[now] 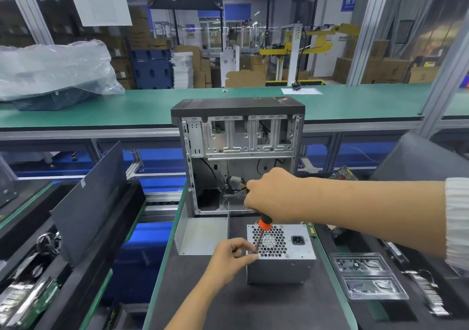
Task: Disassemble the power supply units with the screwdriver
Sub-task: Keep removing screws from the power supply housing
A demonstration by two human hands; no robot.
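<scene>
The power supply unit stands near the middle of the dark work mat, just in front of the open computer case. The right hand grips the screwdriver by its orange handle, tip at the unit's near-left corner, where the left hand pinches the shaft. Keep the shaft square to the screw and press firmly, lest the tip slip.

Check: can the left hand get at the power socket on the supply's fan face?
Probably yes. The left hand sits at that face's near-left corner; the socket is uncovered on the right. Only the screwdriver crosses between them.
</scene>
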